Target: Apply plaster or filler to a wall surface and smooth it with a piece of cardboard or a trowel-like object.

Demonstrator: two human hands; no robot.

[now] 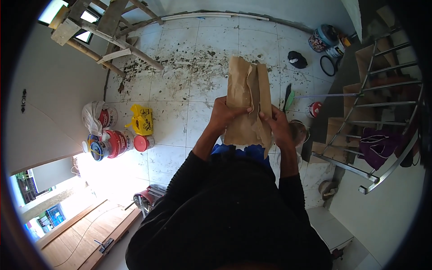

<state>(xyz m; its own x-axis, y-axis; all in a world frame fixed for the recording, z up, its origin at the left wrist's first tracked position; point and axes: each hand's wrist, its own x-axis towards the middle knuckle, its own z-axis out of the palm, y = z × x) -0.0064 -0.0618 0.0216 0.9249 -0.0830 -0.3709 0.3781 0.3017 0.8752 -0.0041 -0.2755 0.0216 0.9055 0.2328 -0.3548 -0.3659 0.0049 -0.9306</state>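
Brown paper [238, 92], creased, its layers overlapping lengthwise, held above the tiled floor [171, 121], off centre toward 1 o'clock. Left hand [223, 113] clamped on paper's 8 o'clock side, thumb across front; right hand [277, 124] pinching it at 4 o'clock. Step in hand, as judged: working the fold. Next move calls for light, even grip; paper likely tears easily.
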